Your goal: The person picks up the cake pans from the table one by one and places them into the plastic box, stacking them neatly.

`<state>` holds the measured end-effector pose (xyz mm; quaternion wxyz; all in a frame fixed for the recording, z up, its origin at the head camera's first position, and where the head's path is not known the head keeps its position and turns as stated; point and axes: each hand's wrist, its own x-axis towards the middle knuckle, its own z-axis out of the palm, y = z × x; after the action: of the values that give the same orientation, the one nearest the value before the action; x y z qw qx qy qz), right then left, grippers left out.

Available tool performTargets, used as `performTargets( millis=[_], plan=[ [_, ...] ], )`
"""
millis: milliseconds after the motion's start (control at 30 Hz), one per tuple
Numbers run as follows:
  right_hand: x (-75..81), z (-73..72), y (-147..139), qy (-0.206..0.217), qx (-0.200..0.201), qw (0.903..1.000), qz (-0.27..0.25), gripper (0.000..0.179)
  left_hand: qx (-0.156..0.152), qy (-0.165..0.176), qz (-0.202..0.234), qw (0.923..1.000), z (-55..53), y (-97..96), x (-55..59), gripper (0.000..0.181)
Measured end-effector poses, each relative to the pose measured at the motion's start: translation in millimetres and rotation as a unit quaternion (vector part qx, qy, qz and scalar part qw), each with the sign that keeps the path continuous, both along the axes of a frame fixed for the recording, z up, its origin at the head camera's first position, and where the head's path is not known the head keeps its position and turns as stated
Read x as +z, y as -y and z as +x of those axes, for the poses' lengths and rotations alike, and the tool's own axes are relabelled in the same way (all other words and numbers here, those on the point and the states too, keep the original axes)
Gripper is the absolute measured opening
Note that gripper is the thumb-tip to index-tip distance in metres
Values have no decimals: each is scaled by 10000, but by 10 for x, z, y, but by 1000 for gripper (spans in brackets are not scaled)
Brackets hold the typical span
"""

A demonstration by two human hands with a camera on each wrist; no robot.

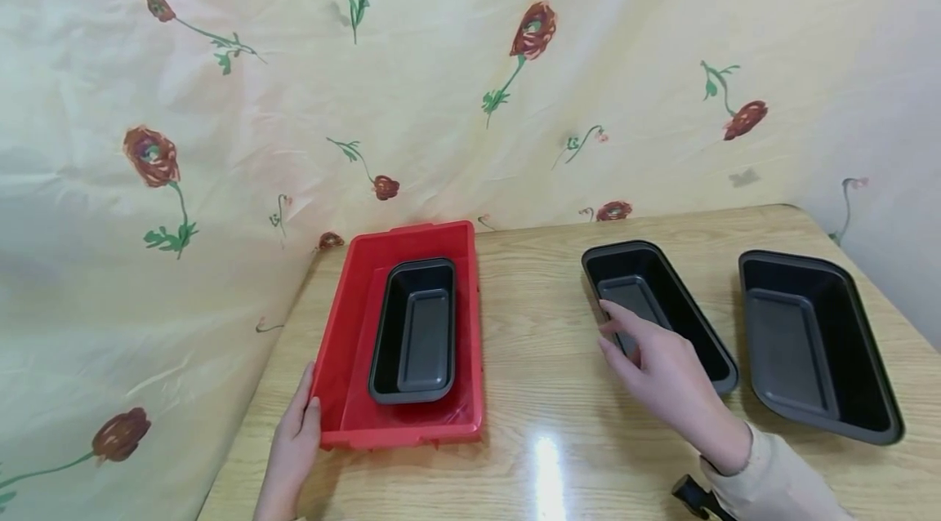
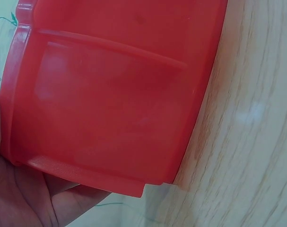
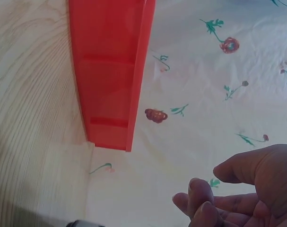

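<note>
A red plastic tray (image 1: 345, 341) lies on the left of the table, and a black loaf pan (image 1: 426, 333) sits inside it. My left hand (image 1: 294, 439) grips the tray's front left edge; in the left wrist view that hand (image 2: 20, 194) has the red wall (image 2: 100, 109) against it. Over a second loaf pan (image 1: 628, 292) hovers my right hand (image 1: 672, 374), its fingers loosely bent. The right wrist view shows this hand (image 3: 271, 184) with nothing between thumb and fingers. Farther right stands a third loaf pan (image 1: 787, 349).
Everything stands on a light wooden table (image 1: 537, 325). A flowered sheet (image 1: 441, 80) hangs behind the table and along its left side. A black strap-like piece (image 1: 694, 496) shows by my right sleeve (image 1: 779, 472).
</note>
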<state>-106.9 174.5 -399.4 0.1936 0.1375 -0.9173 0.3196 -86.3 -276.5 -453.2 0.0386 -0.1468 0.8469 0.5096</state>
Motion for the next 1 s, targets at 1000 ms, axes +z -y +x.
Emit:
performTargets(
  millis=[1000],
  plan=[
    [-171,194,-771,314,-876,9956,104,43,-73,-47,-24,10000,-5,-2,20,60]
  ],
)
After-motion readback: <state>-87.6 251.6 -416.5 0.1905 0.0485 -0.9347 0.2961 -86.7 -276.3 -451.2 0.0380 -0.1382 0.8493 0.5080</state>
